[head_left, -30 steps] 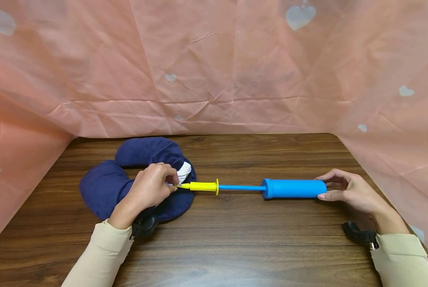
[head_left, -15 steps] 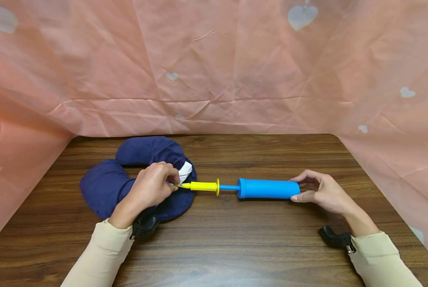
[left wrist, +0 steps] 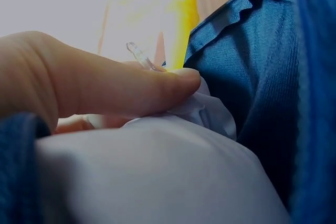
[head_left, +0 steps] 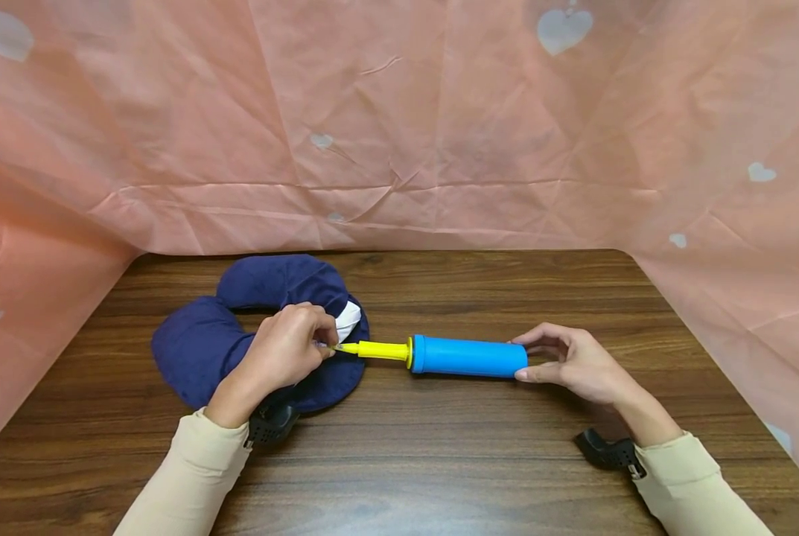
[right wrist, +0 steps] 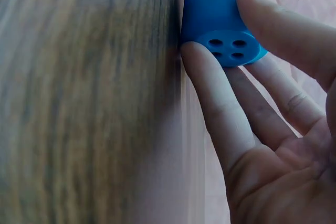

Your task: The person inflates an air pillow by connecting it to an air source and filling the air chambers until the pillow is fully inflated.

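A person in cream sleeves sat at a brown wooden table [head_left: 439, 447] hung round with pink, heart-printed sheeting [head_left: 399, 119]. A navy blue neck pillow [head_left: 198, 346] lay toward the table's left edge, nearer the back edge than the front. The left hand [head_left: 281, 353] rested on the pillow, fingers curled, thumb and fingertips pinching the pillow's clear valve [left wrist: 139, 55] beside a fold of white lining [head_left: 348, 320]. A hand pump lay on the table's middle, pointing left: its yellow nozzle [head_left: 379, 349] met the valve at the left fingertips, and its blue barrel [head_left: 468, 356] sat pushed up against the nozzle's flange. The right hand [head_left: 576, 365] cupped the barrel's right end, thumb and fingers loosely bent round it; the end cap showed four small holes [right wrist: 226, 48].
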